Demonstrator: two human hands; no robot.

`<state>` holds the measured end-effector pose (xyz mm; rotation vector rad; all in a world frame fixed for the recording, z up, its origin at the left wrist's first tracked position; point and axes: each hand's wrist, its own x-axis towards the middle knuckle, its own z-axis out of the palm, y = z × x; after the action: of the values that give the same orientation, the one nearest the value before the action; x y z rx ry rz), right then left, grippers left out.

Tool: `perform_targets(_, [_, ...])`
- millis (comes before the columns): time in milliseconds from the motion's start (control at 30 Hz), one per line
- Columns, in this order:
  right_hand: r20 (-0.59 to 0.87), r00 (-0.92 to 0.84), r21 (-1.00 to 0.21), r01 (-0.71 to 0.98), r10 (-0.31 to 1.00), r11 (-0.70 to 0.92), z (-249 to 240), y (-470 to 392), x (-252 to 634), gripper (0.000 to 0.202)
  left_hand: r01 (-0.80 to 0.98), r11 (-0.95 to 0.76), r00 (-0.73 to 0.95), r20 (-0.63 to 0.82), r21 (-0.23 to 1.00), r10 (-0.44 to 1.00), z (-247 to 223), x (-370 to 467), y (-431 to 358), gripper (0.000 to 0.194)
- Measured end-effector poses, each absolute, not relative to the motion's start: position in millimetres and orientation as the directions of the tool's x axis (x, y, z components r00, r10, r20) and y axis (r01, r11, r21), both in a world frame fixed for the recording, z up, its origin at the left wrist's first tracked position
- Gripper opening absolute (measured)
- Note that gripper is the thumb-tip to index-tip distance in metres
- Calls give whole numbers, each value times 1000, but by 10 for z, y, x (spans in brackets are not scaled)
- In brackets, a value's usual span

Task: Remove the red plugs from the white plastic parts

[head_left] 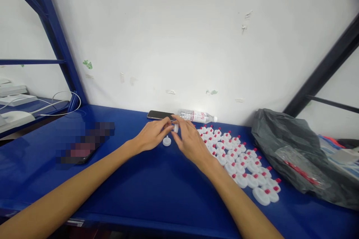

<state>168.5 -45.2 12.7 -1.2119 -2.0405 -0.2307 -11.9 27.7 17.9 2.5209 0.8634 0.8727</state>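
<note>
A small white plastic piece (175, 127) is between my two hands, in the fingers of my right hand (191, 142). My left hand (153, 134) has its fingers bent together at the left of that piece; whatever its fingertips hold is too small to make out. Just below the hands, a round white cap with a small nozzle (166, 141) lies on the blue table (146, 186). Right of my right hand, several white round pieces with red tips (231, 155) lie close together in rows.
A dark phone (159, 115) and a clear water bottle (196, 115) lie by the wall. Another dark device (86, 145), partly blurred, rests at the left. At the right are a grey plastic bag (280, 138) and a clear bag of red pieces (303, 171).
</note>
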Motion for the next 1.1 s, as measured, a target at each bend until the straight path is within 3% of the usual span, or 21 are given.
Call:
perform_targets(133, [654, -260, -184, 856, 711, 483, 103, -432, 1694, 38, 306, -726, 631, 440, 616, 639, 154, -87, 286, 36])
perform_targets(300, [648, -261, -165, 869, 715, 467, 101, -429, 1716, 37, 374, -773, 655, 444, 512, 611, 164, -97, 272, 33])
perform_targets(500, [649, -272, -109, 891, 711, 440, 130, -415, 1738, 30, 299, -774, 687, 437, 558, 580, 159, -88, 285, 41])
perform_targets(700, [695, -323, 17, 901, 642, 434, 244, -427, 1805, 32, 42, -494, 601, 374, 868, 707, 172, 29, 228, 45])
perform_targets(900, [678, -361, 126, 915, 640, 382, 295, -434, 1725, 42, -154, -213, 619, 262, 965, 740, 213, 110, 217, 44])
perform_targets(1000, [685, -361, 140, 917, 633, 373, 329, -406, 1794, 45, -168, -148, 628, 222, 975, 746, 255, 82, 191, 44])
perform_targets(1100, [793, -186, 40, 966, 581, 256, 422, -409, 2128, 36, 28, -301, 575, 231, 953, 785, 325, -45, 222, 41])
